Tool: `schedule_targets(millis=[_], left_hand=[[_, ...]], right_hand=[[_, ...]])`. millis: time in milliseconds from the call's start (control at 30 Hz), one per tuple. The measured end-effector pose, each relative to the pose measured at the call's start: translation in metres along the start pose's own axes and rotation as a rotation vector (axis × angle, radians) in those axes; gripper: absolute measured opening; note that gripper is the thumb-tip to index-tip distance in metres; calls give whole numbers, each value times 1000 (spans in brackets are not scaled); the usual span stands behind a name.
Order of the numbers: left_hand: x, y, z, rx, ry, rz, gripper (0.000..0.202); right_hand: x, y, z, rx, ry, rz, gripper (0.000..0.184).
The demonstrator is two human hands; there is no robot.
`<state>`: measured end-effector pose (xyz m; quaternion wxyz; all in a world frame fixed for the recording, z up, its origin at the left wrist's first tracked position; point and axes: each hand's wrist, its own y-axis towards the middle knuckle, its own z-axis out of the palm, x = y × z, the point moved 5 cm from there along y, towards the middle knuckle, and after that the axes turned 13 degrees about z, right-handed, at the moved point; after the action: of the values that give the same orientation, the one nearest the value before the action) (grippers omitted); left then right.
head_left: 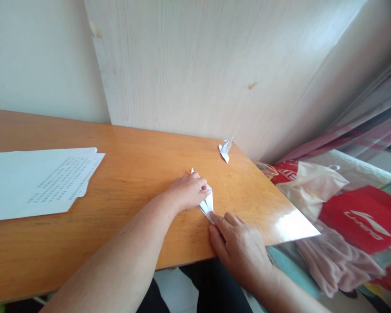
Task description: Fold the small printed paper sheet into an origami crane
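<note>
A small piece of white folded paper (209, 201) lies on the wooden table, long and narrow, with one pointed end toward me and another tip showing beyond my left hand. My left hand (189, 191) rests over its upper part, fingers curled and closed on it. At the near point, my right hand (239, 238) presses the paper with its index finger, the thumb close beside. My left hand hides part of the folds. Farther back, near the table's corner, stands a small folded paper figure (226, 150) with printed marks.
A stack of white sheets (35, 182), partly printed, lies on the left of the table (130, 161). A pale wooden panel (189, 65) rises behind. Beyond the right edge are a red bag (361, 219), a cream plastic bag (313, 184) and pink cloth (339, 256).
</note>
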<state>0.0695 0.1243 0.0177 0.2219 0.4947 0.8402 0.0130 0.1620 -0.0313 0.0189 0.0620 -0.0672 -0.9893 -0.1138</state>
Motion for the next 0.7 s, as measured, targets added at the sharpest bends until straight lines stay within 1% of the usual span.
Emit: schedule_targets(millis=[167, 333, 567, 700], left_hand=[[-3, 0, 2, -7, 54, -16, 34], [-3, -1, 3, 1, 86, -23, 29], [-1, -2, 5, 0, 77, -39, 30], [-1, -2, 5, -25, 85, -29, 27]], right_hand=[[0, 0, 0, 11, -4, 10, 26], [-1, 0, 1, 26, -1, 19, 25], [-1, 0, 2, 18, 9, 14, 25], [-1, 0, 3, 14, 20, 20, 25]])
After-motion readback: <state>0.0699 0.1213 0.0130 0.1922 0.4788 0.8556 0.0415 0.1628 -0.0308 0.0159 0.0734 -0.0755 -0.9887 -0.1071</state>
